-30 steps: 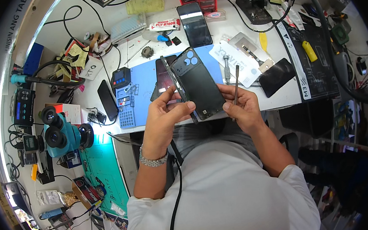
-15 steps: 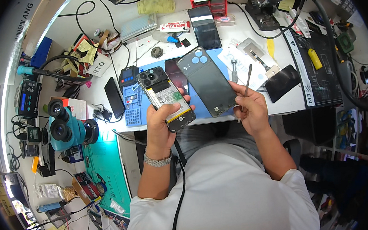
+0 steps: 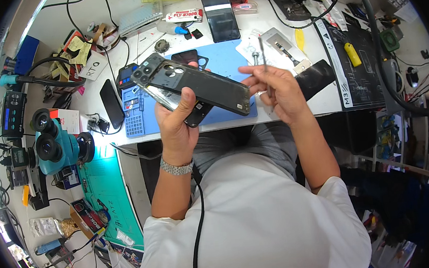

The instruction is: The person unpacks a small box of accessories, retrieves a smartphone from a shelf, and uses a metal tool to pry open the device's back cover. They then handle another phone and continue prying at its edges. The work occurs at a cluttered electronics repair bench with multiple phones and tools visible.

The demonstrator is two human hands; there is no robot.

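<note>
Left hand [image 3: 175, 119] covers the lower end of the opened dark smartphone body [image 3: 170, 87], and the black back panel [image 3: 206, 87] hides its middle. Thin metal tweezers [image 3: 263, 59] vanish into the right hand [image 3: 276, 86]. Teal stereo microscope [image 3: 56, 144]: its base is lost behind clutter.

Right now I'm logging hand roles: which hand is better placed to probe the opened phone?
Right. The right hand already holds the tweezers beside the phone; the left hand is busy gripping it.
</note>
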